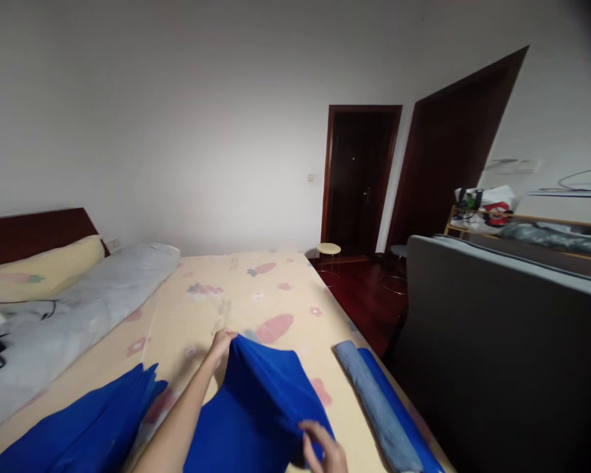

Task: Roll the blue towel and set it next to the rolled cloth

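Note:
A blue cloth (256, 401) is spread and partly lifted over the bed at the bottom centre. My left hand (224, 340) is closed on its upper left corner. Lower down and to the right, my right hand (322, 447) pinches the cloth's right side near the bottom edge of the view. Another blue cloth (83, 424) lies bunched on the bed to the left of my left forearm. Rolled lengthwise on the right side of the bed are a grey-blue cloth (374, 401) and, against it, a blue roll (398, 407).
The bed (246, 295) has a patterned sheet, with a grey quilt (103, 309) and yellow pillow (54, 266) at left. Past its right edge stand a round stool (328, 249) and a large dark panel (497, 341). A shelf (546, 226) holds various items.

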